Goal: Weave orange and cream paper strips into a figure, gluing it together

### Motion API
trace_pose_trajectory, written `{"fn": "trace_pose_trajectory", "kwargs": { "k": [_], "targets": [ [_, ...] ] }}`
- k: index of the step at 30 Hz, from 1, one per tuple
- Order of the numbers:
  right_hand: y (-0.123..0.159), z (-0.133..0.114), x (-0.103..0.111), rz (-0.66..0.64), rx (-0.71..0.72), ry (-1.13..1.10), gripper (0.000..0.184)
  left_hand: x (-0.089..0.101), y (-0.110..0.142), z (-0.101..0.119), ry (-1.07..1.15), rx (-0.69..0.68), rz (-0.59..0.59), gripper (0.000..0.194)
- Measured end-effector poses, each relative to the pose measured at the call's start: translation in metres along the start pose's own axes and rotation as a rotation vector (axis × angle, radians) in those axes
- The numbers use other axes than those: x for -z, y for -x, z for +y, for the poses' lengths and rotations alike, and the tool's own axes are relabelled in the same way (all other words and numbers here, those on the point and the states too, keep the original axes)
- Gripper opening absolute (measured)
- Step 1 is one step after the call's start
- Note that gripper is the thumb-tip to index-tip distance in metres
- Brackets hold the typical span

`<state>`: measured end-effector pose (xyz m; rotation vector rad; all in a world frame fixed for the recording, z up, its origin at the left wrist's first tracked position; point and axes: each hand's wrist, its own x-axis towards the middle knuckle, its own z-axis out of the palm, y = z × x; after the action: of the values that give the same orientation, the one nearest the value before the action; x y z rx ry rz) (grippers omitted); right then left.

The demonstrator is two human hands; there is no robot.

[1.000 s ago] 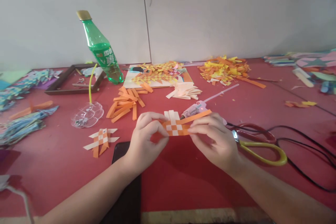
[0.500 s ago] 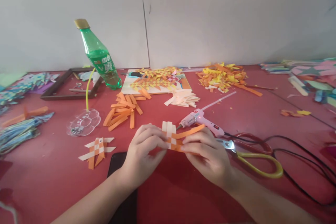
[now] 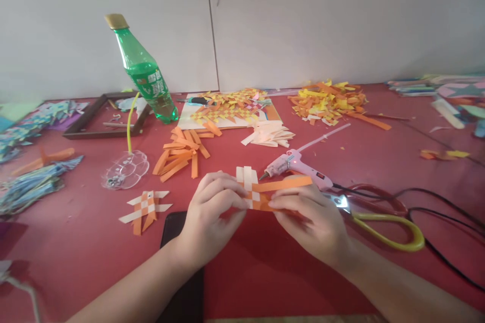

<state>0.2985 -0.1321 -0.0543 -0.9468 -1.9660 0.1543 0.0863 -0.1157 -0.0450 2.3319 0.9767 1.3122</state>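
pinching the orange-and-white weave (image 3: 254, 196) at opposite sides, left hand (image 3: 212, 208) and right hand (image 3: 311, 214) are closed on it; light, even tension should serve best.

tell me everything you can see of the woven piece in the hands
The woven piece is a small checkered weave of flat orange and off-white strips that look like paper. Pale strip ends stick out at its far edge, and a long orange strip runs off to the right. The left hand pinches its left side, the right hand its right, and fingers hide both ends. It is near the pink glue gun.
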Motion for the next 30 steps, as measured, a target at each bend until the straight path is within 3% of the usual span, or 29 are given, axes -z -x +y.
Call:
{"fn": "trace_pose_trajectory", "kwargs": {
  "k": [6, 10, 13, 17, 21, 23, 25, 30],
  "targets": [
    [-0.004, -0.003, -0.001, -0.036, -0.019, -0.097, 0.020, -0.001, 0.001, 0.000, 0.033, 0.003, -0.025, 0.020],
    [-0.006, -0.003, -0.001, -0.034, -0.035, -0.147, 0.021, -0.002, 0.002, 0.001, 0.112, 0.114, -0.115, 0.014],
    [-0.004, -0.001, -0.002, -0.008, -0.058, -0.118, 0.023, -0.001, 0.001, 0.004, 0.282, 0.334, -0.157, 0.003],
    [0.006, 0.002, -0.007, 0.095, -0.204, -0.102, 0.030, 0.000, -0.001, 0.006, 0.643, 0.733, -0.123, 0.012],
    [0.012, 0.003, -0.011, 0.177, -0.324, -0.180, 0.038, -0.002, -0.001, -0.001, 0.797, 0.881, -0.096, 0.018],
    [0.010, 0.003, -0.009, 0.263, -0.277, -0.200, 0.036, -0.004, 0.000, -0.004, 0.798, 0.914, -0.108, 0.019],
    [0.007, 0.002, -0.005, 0.263, -0.191, -0.161, 0.030, -0.006, 0.001, -0.006, 0.777, 0.944, -0.114, 0.020],
    [-0.001, -0.003, 0.001, -0.001, -0.002, -0.052, 0.020, -0.007, 0.001, -0.002, 0.772, 0.958, -0.198, 0.023]
  ]
}}
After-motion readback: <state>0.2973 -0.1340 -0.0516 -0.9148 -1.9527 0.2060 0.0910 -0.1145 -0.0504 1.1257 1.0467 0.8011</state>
